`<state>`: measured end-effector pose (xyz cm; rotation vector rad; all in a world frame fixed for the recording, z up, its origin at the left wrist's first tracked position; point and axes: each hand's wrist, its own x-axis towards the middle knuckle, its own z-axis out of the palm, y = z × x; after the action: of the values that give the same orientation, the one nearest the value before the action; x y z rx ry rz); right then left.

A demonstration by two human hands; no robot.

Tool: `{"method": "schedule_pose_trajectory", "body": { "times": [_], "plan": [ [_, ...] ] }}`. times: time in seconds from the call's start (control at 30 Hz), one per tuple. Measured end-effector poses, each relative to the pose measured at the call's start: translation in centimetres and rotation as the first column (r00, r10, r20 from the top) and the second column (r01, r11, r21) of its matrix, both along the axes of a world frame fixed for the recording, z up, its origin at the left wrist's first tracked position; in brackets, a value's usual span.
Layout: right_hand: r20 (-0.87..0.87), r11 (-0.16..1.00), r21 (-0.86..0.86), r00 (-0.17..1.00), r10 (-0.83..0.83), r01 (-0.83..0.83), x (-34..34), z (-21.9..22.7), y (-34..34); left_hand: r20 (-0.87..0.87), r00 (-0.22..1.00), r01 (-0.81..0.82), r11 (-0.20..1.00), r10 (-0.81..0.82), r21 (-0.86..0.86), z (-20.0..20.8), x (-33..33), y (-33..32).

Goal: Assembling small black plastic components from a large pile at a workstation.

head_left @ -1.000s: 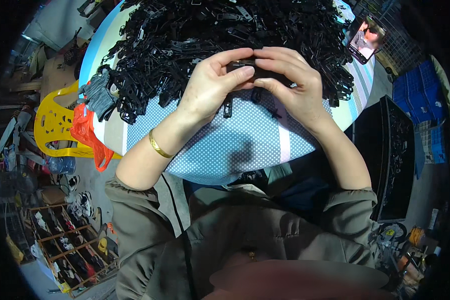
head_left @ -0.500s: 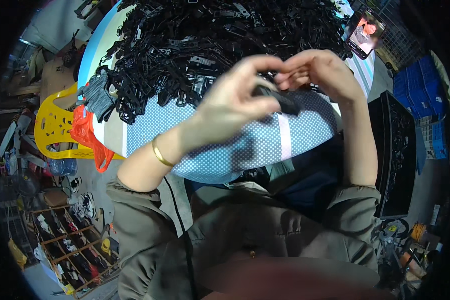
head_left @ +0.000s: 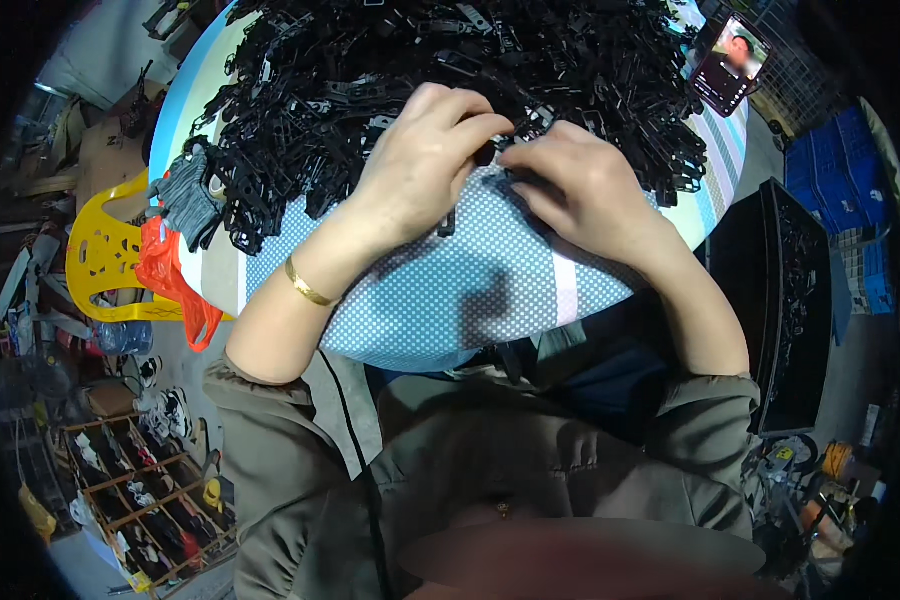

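Note:
A large heap of small black plastic clip-like parts [head_left: 350, 95] covers the far part of the table. At its near edge my two hands come close together. My left hand [head_left: 420, 165] is closed, with curled fingers around a black plastic part; a dark narrow end of a part [head_left: 447, 222] shows below the palm. My right hand [head_left: 585, 185] has its thumb and fingers drawn together by the left fingertips. What lies between the right fingertips is too small and too covered to name.
The table has a dotted blue-white cover [head_left: 400, 310]. A grey knitted glove [head_left: 192, 195] lies at its left, above a red plastic bag [head_left: 165, 265] and a yellow chair [head_left: 100, 250]. At right are a phone [head_left: 732, 68], a black tray [head_left: 795, 330] and blue crates [head_left: 840, 170].
Both hands have come down to the heap's near edge; the left has shifted slightly left and the right toward it. The dark part seen between them is now mostly hidden. The phone's picture differs.

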<state>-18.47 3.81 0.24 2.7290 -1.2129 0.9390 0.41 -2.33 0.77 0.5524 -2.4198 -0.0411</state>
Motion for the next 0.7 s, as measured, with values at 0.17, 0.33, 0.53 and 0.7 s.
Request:
{"method": "schedule_pose_trajectory", "body": {
  "times": [0.17,0.33,0.53,0.7],
  "plan": [
    [0.447,0.886,0.460,0.878,-0.169,-0.064,-0.7,0.4,-0.5,0.259,0.944,-0.127,0.950,0.204,-0.286,-1.3,-0.3,-0.6],
    [0.558,0.864,0.487,0.807,-0.195,-0.128,-1.6,0.5,-0.8,0.272,0.933,-0.147,0.938,0.238,-0.315,-0.6,-1.0,-0.1],
    [0.758,0.769,0.569,0.547,-0.354,-0.291,-1.4,0.5,-0.9,-0.266,0.947,-0.096,0.949,0.180,0.301,-0.3,0.0,0.3],
    [0.775,0.813,0.529,0.529,-0.345,-0.245,-1.1,0.4,-0.7,-0.425,0.886,0.348,0.339,0.186,0.874,0.7,0.0,1.3]
  ]
}}
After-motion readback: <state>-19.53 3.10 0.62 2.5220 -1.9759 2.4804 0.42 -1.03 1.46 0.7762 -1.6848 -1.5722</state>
